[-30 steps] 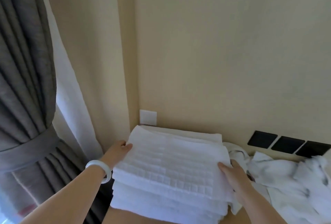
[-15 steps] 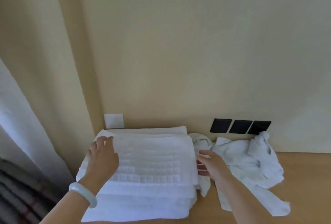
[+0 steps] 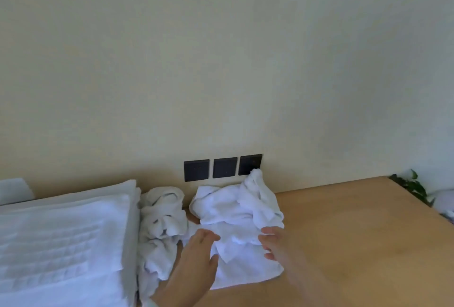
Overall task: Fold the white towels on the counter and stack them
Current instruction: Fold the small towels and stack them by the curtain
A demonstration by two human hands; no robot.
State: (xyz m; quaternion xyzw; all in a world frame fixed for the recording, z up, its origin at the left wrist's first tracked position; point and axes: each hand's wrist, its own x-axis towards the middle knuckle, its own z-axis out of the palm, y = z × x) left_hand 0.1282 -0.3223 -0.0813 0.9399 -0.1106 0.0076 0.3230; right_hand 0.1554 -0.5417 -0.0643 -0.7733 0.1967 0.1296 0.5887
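Wooden counter (image 3: 344, 233) carries a crumpled white towel (image 3: 240, 208) near the wall. The left hand (image 3: 196, 255) and right hand (image 3: 277, 243) hover over it, fingers loose, grasping nothing. A second crumpled towel (image 3: 162, 213) and the folded stack (image 3: 61, 245) lie to its left.

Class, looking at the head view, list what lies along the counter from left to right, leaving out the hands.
stack of folded towels → twisted towel → crumpled loose towel → bare wooden counter → green plant

Cream wall (image 3: 221, 61) with three black plates (image 3: 223, 167), perhaps sockets; wooden counter (image 3: 356, 245); leafy plant (image 3: 410, 185).
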